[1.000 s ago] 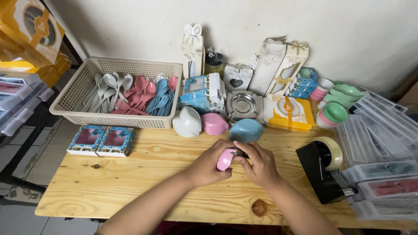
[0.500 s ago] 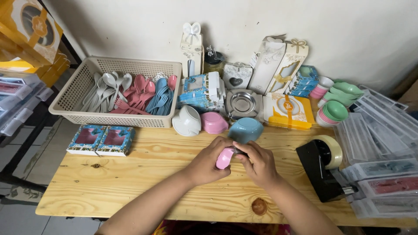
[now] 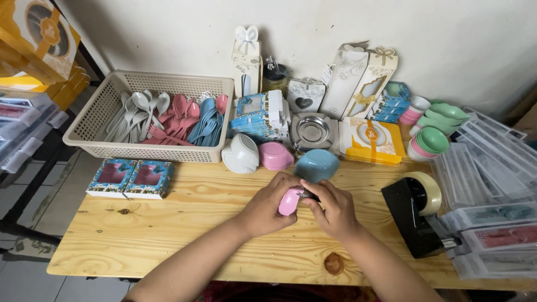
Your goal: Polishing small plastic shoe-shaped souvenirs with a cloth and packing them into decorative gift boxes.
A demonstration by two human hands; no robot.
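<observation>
Little had moved since the earlier frames: both hands stayed at the centre of the frame, closed together on the same small pink object (image 3: 291, 201), low over the wooden table (image 3: 184, 223). The left hand (image 3: 268, 207) wrapped its fingers round the rounded pink plastic piece, and the right hand (image 3: 334, 208) pinched its right end with curled fingers; what lay between them could not be made out.

Just above the hands, three upturned bowls sat in a row: one white (image 3: 240, 153), one pink (image 3: 276, 156), one blue (image 3: 316, 165). In the upper left, a beige perforated plastic basket (image 3: 95, 120) held grey, pink and blue plastic spoons and forks, too many to count. Two blue square boxes with pink windows (image 3: 130, 178) lay at the left on the pale, knotty planks. A flat yellow-and-white box (image 3: 370, 140) lay to the upper right, beside a stack of green and pink bowls (image 3: 428, 142). A black tape dispenser (image 3: 414, 215) stood at the right.
</observation>
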